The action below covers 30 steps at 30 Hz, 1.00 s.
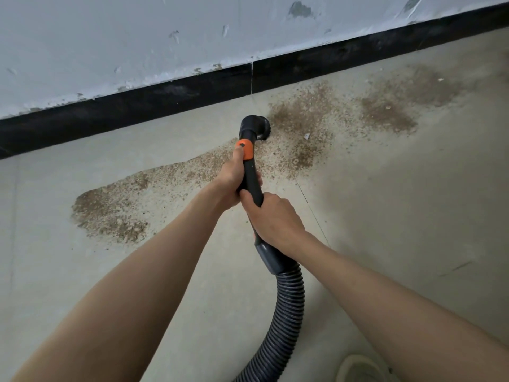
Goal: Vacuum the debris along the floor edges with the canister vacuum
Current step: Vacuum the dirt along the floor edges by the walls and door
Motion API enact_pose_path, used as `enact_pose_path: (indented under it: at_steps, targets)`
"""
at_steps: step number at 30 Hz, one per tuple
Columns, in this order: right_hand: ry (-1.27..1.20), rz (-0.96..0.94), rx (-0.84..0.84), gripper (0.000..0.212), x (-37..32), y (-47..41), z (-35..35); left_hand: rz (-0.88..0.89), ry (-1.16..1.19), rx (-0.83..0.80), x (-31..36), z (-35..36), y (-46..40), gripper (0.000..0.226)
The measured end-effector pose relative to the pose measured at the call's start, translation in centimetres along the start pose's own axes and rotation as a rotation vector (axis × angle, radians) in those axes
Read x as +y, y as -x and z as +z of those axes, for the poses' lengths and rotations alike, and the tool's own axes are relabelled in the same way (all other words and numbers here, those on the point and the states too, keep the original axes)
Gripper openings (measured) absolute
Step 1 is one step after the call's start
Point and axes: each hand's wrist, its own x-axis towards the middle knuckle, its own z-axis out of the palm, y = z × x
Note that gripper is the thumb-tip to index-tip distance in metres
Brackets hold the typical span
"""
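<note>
We grip the black wand (249, 177) with both hands: left hand (232, 180) curled just below the orange collar (245, 150), right hand (272, 216) wrapped lower, above the ribbed hose (281, 312). The nozzle (257, 128) meets the debris (300, 125) near the dark baseboard (165, 97). Mid-sweep, we judge; next, both flanking patches need passes along the edge

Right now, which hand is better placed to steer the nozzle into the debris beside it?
Left. The left hand grips the wand nearest the nozzle; the right hand holds farther back by the hose.
</note>
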Motion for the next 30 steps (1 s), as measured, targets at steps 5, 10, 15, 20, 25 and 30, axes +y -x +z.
enact_pose_path:
  at_steps: [5,10,15,20,25,30]
  targets:
    - [0.027,0.016,0.007,0.051,-0.5,1.7,0.3,-0.066,-0.004,-0.021,-0.5,-0.5,1.0,0.039]
    - [0.035,0.05,0.026,0.05,-1.2,3.3,0.4,-0.119,0.0,-0.069,-0.5,-0.8,2.2,0.042]
    - [0.031,0.072,0.035,0.051,-1.2,5.0,0.8,-0.148,-0.002,-0.104,-1.2,-0.9,3.4,0.041]
    - [0.011,0.085,0.034,0.052,-0.7,6.4,1.0,-0.158,0.0,-0.126,-1.8,-0.7,4.5,0.042]
    - [-0.016,0.084,0.039,0.052,-0.6,7.0,0.8,-0.145,-0.021,-0.121,-2.0,-0.3,5.0,0.044]
    - [-0.031,0.09,0.041,0.053,-0.5,7.3,0.8,-0.139,-0.036,-0.13,-2.0,-0.2,5.5,0.042]
